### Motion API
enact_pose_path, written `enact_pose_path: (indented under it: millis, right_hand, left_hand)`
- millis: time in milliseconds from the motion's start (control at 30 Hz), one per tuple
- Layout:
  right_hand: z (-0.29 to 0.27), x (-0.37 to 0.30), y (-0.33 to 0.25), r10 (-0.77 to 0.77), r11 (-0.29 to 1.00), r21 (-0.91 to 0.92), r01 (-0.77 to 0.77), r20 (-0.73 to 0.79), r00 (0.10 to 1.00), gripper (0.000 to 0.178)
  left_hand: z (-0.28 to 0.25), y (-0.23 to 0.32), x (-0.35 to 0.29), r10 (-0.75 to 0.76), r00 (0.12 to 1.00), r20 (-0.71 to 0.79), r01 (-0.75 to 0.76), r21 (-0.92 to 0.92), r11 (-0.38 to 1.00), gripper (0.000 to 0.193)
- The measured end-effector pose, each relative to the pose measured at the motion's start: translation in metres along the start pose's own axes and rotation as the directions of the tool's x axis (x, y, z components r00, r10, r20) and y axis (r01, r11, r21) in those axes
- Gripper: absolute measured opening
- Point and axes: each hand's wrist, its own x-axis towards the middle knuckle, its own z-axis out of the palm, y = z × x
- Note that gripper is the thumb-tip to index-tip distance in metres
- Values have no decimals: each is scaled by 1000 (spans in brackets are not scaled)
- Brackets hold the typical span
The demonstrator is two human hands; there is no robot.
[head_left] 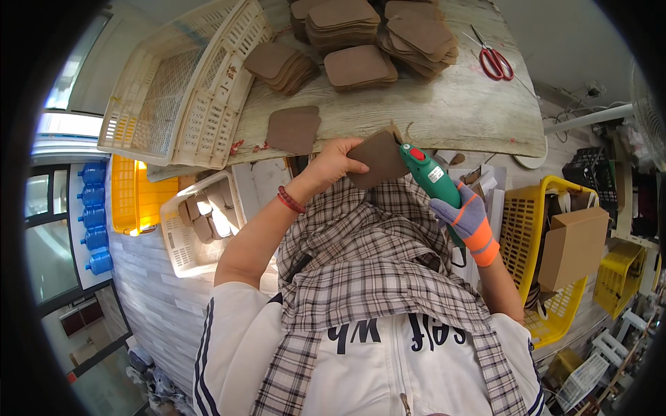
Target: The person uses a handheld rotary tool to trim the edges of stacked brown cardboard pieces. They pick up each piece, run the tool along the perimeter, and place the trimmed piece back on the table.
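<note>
**Brown panel (380,163) pinched one-handed beside a green power tool (433,177)**

The bare left hand (331,165) pinches the panel's left side, thumb on top, above the plaid apron (361,277) near the table (479,121) edge. Held from one side only, the panel could twist if the tool pushes against it. The tool's nose meets its right edge; a leftward slip might scar the face or reach those unprotected fingers. The gloved right hand (465,211) wraps the tool's body; a loosened grip could let it wander.
</note>
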Motion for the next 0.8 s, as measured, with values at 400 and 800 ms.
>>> enact_pose_path:
  millis: [400,800]
  right_hand:
    - [-2,3,-5,49,994,96,-59,102,994,38]
    - [-4,3,-4,30,1000,-12,-28,197,980,43]
  left_hand:
    - [-23,13,-9,190,961,-201,-167,125,978,18]
    - [-38,20,-12,114,979,-169,-144,-178,973,14]
